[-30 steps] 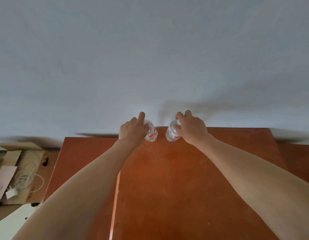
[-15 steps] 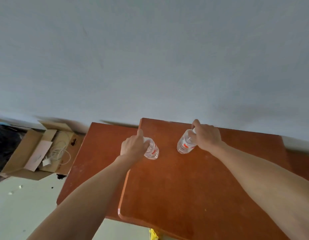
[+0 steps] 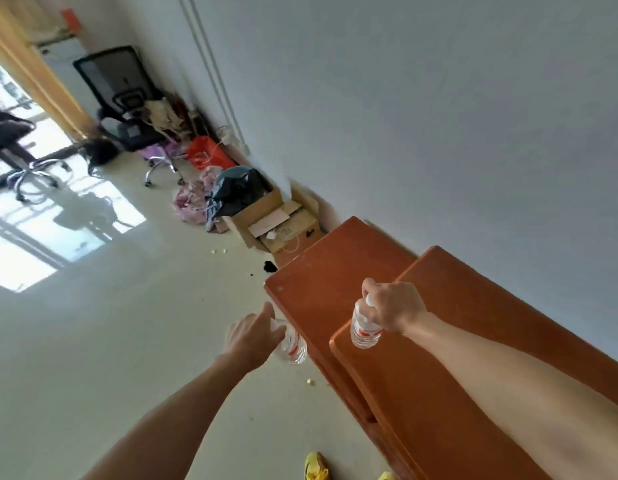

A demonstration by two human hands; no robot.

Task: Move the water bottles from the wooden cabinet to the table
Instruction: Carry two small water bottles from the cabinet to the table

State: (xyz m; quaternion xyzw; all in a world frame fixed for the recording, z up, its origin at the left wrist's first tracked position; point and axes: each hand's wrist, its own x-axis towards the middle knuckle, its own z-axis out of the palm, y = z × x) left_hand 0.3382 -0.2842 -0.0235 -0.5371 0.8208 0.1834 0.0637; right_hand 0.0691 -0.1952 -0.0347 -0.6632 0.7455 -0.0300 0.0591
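The right hand (image 3: 392, 304) has its grip curled round the cap and neck of a clear water bottle (image 3: 364, 329) with a red-marked label. The bottle hangs nearly upright below the fist, over the near left corner of the wooden cabinet (image 3: 474, 306). Whether its base touches the wood or hangs just above it, I cannot tell.

The left hand (image 3: 254, 336) is seen from the back. Its grip is closed round the top of a second water bottle (image 3: 293, 345) (same clear plastic, same red mark), with the forefinger sticking out straight. This bottle tilts, base toward the cabinet. It is past the left edge of the lower wooden top (image 3: 328, 271) that stands beside the cabinet, and only the pale floor (image 3: 127, 341) is beneath it. The two bottles are near each other but not touching.

Further along the white wall (image 3: 439, 116) sits an open cardboard box (image 3: 266, 216) with papers and a white cord inside, just beyond the lower top's far corner. A black bag (image 3: 236, 192) rests at the box's far end, with pink cloth (image 3: 191, 200) beside it. A black mesh office chair (image 3: 120, 88) stands well away, near the bright window. Something yellow (image 3: 316, 467) (blurred, perhaps a shoe) lies on the floor at the bottom edge.
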